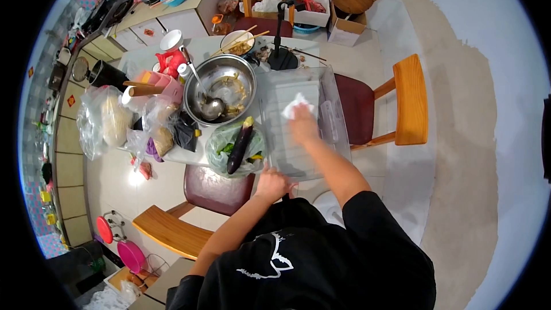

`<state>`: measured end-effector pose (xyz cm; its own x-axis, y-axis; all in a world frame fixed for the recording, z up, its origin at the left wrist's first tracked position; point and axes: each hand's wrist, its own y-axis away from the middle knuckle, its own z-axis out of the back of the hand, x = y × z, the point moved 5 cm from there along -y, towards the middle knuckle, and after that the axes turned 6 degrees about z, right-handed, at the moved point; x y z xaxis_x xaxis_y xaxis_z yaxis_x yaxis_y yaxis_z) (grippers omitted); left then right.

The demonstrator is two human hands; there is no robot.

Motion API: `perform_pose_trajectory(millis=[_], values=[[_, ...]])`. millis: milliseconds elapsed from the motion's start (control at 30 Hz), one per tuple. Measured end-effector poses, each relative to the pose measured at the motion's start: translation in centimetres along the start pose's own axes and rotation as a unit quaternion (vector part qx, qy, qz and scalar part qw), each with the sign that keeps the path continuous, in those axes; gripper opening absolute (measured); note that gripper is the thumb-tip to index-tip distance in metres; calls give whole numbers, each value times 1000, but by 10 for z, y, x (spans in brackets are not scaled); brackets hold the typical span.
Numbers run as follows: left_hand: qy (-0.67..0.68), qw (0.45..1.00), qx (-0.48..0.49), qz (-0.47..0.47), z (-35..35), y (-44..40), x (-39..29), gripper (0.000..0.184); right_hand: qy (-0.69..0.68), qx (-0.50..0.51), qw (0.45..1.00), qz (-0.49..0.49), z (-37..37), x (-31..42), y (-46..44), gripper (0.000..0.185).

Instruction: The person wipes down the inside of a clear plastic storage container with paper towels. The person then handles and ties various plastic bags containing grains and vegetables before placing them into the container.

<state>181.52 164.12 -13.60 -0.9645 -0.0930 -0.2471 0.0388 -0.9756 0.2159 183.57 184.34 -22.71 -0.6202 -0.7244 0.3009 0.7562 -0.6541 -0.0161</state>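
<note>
Pinching cloth in clear bin with right grip, left grip clasping rim, ladle in steel bowl

A white cloth is standing out against a clear, greyish tray by the right edge of the pale table. By the near edge, an eggplant is gleaming dark purple, yellowish at one end. A black shirt is bearing white print.
</note>
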Motion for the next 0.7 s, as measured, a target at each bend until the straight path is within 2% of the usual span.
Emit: perform_pose_trajectory(millis=[33, 100, 133, 233, 367, 433, 467, 533, 567, 600, 667, 700], values=[[0, 1000, -1, 0, -1, -1, -1, 38, 1, 0, 1000, 1, 15, 0, 5, 50], [-14, 1000, -1, 13, -3, 1, -1, 39, 8, 77, 984, -158, 34, -11, 22, 57], [-13, 1000, -1, 13, -5, 1, -1, 39, 8, 77, 984, -158, 21, -13, 24, 57], [-6, 1000, -15, 20, -5, 0, 0, 40, 31, 144, 945, -293, -5, 1, 39, 60], [-3, 1000, 7, 10, -1, 0, 0, 41, 50, 174, 942, -282, 18, 38, 43, 60], [-2, 1000, 15, 7, 0, 0, 0, 41, 92, 175, 961, -196, 16, 54, 43, 59], [2, 1000, -11, -7, 2, 0, 0, 39, 93, 176, 961, -193, 15, 58, 45, 59], [7, 999, -35, -18, 3, 0, 0, 37, 64, 116, 987, -92, 11, 76, 47, 57], [5, 1000, -15, -11, 1, -1, 1, 40, 34, 66, 995, -64, 12, 79, 51, 54], [3, 1000, 5, -5, -2, -1, 1, 43, 32, 68, 995, -65, 15, 77, 55, 54], [14, 1000, 3, -6, -2, -1, 1, 43, 3, 165, 970, 176, 24, 91, 64, 53], [24, 1000, -2, -5, -1, -1, 0, 44, 4, 167, 970, 176, 22, 84, 67, 53]])
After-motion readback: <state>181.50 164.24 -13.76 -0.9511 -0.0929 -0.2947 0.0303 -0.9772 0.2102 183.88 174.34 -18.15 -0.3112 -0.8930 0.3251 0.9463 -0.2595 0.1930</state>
